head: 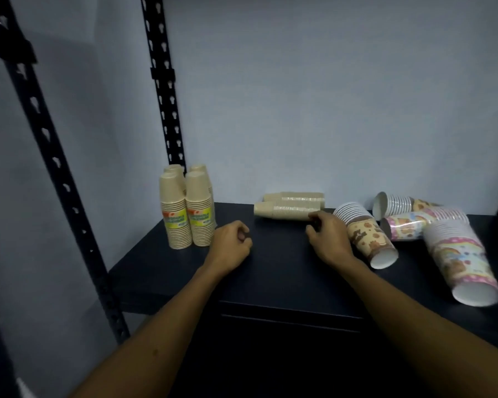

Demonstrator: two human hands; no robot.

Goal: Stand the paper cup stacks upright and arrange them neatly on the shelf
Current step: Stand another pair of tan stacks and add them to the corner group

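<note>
Head view | left hand (232, 245) clenched, empty | right hand (329, 239) fingers curled — touching toppled tan cup stack (285, 211)

Two forearms are showing in the head view, entering from the lower edge of the frame. Both are appearing bare from the frame edge to the wrist: no sleeve, cuff or glove is covering either arm. The left hand (233, 246) is showing no ring, watch or strap on the visible surfaces. The right hand (329, 236) is likewise showing no ring, band or covering. The left forearm (156, 326) is displaying a small dark mark on its upper surface, near mid-length. The right forearm (408, 311) is showing no marking. Fingernail detail is appearing too blurred to report. Nothing above the forearms is coming into view.
</note>
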